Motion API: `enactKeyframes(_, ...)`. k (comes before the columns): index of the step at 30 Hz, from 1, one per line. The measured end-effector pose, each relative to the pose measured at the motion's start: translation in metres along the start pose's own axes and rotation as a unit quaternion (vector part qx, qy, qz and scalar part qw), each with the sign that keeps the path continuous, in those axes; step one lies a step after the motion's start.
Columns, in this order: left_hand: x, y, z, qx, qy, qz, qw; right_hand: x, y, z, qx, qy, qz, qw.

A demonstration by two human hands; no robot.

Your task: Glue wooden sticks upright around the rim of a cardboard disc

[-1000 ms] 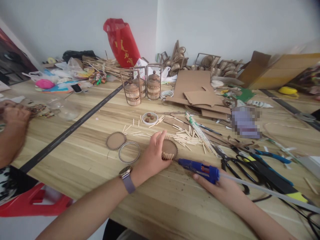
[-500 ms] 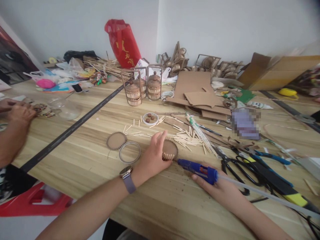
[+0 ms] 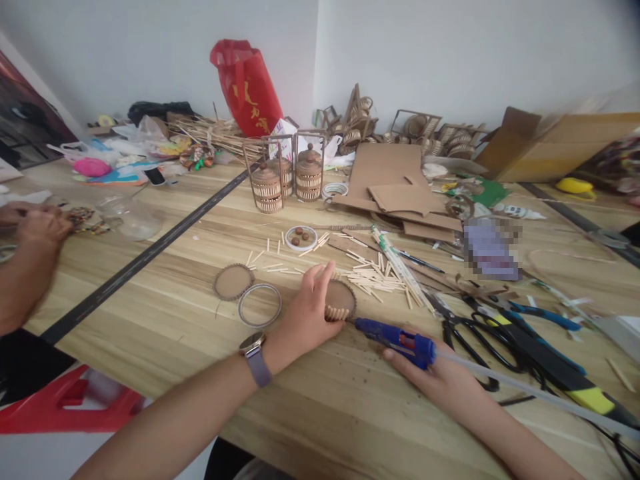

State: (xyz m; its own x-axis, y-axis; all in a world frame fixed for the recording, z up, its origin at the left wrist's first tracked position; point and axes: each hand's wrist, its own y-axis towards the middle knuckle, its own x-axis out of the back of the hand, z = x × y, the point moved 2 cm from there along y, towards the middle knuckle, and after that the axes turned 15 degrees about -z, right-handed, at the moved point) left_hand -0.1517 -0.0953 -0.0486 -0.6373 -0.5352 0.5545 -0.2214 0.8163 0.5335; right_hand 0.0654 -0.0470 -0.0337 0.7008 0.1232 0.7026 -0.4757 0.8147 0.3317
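My left hand [image 3: 306,310], with a watch on its wrist, grips a round cardboard base [image 3: 341,297] on the table. The thumb presses at the near rim, and part of the base is hidden behind the fingers. Short wooden sticks [image 3: 336,313] stand in a row along its near edge. In my right hand [image 3: 445,373] is a blue hot glue gun [image 3: 395,340], its nozzle close to the near right rim of the base. A clear glue stick [image 3: 505,377] runs out of its back. Left of my left hand lie another cardboard disc [image 3: 233,282] and a pale ring [image 3: 260,305].
Loose sticks [image 3: 377,277] lie beyond my hands, beside a small dish of brown balls [image 3: 301,237]. Scissors [image 3: 470,340] and pliers [image 3: 545,313] lie at right. Small lidded baskets [image 3: 267,190] stand further back, near cardboard sheets [image 3: 385,167]. Another person's hands [image 3: 40,227] work at left.
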Motion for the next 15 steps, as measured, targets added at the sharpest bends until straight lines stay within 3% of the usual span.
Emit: enactKeyframes(15, -0.0004, 0.0010, 0.0005, -0.001, 0.001, -0.002, 1.000, 0.0001, -0.0005, 0.0012, 0.009, -0.012, -0.019, 1.000)
